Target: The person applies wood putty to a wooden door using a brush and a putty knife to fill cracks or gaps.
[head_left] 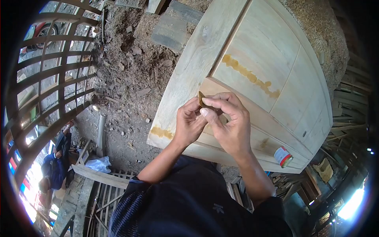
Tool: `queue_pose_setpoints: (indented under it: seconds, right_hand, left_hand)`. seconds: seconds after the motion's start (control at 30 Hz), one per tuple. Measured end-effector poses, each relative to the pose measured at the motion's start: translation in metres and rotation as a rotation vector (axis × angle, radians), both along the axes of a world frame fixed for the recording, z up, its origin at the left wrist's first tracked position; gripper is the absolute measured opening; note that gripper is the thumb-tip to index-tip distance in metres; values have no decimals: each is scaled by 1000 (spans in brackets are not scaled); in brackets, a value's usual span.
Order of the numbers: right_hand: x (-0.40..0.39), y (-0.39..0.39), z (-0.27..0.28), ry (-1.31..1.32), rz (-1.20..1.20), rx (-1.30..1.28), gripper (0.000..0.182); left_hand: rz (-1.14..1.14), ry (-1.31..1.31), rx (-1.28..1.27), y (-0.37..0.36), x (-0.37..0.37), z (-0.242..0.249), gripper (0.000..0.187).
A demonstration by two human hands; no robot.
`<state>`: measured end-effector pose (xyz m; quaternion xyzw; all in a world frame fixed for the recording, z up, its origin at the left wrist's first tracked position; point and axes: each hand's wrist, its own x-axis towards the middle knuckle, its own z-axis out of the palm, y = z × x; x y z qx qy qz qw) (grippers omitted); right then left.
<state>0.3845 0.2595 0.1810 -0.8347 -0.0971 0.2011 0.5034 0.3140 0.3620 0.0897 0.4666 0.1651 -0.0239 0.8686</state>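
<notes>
Both my hands are raised over a pale wooden door panel [185,79]. A small, thin brown folded piece [201,99] is pinched between them; its material is hard to make out. My left hand [189,122] is closed on its lower left side. From the right, the thumb and fingers of my right hand [233,122] grip the same piece. Amber-brown smears [251,76] run across the panel's upper section, and another brown patch [162,132] marks its lower left corner. A small red-and-white can [283,157] sits on the panel's lower right part.
Wooden lattice [41,71] stands at the left, with a person [55,164] at the lower left. Grey boards [173,29] lie on the dirt beyond the panel. A clear plastic bag [98,164] rests near a plank [100,176]. Sawdust [316,23] and stacked timber [349,100] border the right.
</notes>
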Motion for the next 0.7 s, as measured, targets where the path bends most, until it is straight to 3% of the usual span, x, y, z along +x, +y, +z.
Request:
queue_pose_setpoints:
  seconds: [0.1, 0.2, 0.3, 0.37, 0.43, 0.47, 0.53, 0.7]
  right_hand:
    - [1, -1, -4, 98, -46, 15, 23]
    - [7, -10, -9, 646, -266, 413, 19]
    - [20, -15, -11, 707, -301, 468, 19]
    - [37, -20, -25, 642, -234, 408, 21]
    - [53, -32, -55, 333, -223, 7, 28]
    - [63, -37, -67, 336, -226, -5, 28]
    - [85, -46, -89, -284, 32, -391, 38]
    - [117, -55, -119, -369, 220, -571, 41]
  left_hand:
    - [56, 41, 1, -3, 2, 3, 32]
    - [62, 95, 30, 0, 2, 1, 33]
    - [41, 166, 72, 6, -1, -5, 33]
    - [50, 194, 109, 10, -8, -14, 31]
    - [1, 205, 134, 21, -16, -21, 29]
    - [-12, 257, 117, 26, -20, -22, 29]
    - [13, 282, 130, 33, -26, -26, 28]
    - [48, 283, 157, 44, -40, -41, 28]
